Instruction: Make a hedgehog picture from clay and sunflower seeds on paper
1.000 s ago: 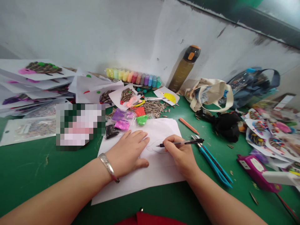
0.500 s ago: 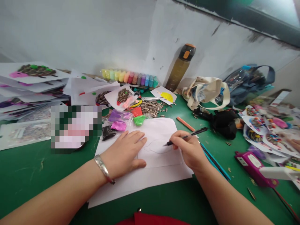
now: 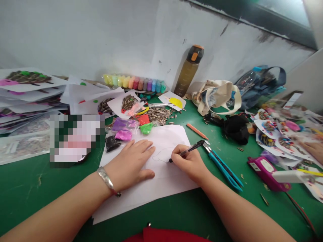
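White paper (image 3: 161,179) lies in front of me in a stack, with a thin curved outline drawn on the top sheet. My left hand (image 3: 132,161), a silver bracelet at its wrist, rests flat on the paper with fingers stretched out. My right hand (image 3: 189,163) is closed around a black pen (image 3: 190,149), its tip down at the drawn line. Just right of that hand lies a blue utility knife (image 3: 222,168). Beyond the paper are bags of purple, black, red and green clay (image 3: 123,135) and a heap of sunflower seeds (image 3: 160,115).
A tall bottle (image 3: 189,70) leans at the wall beside a row of coloured clay packs (image 3: 133,83). Seed pictures (image 3: 27,79) are stacked at left. On the right are a cloth bag (image 3: 219,95), a magenta glue gun (image 3: 267,173) and another person's hand (image 3: 313,151).
My right hand and the pen have moved left and slightly down along the drawn outline, uncovering more of the utility knife. My left hand stays flat on the paper. The view has shifted slightly.
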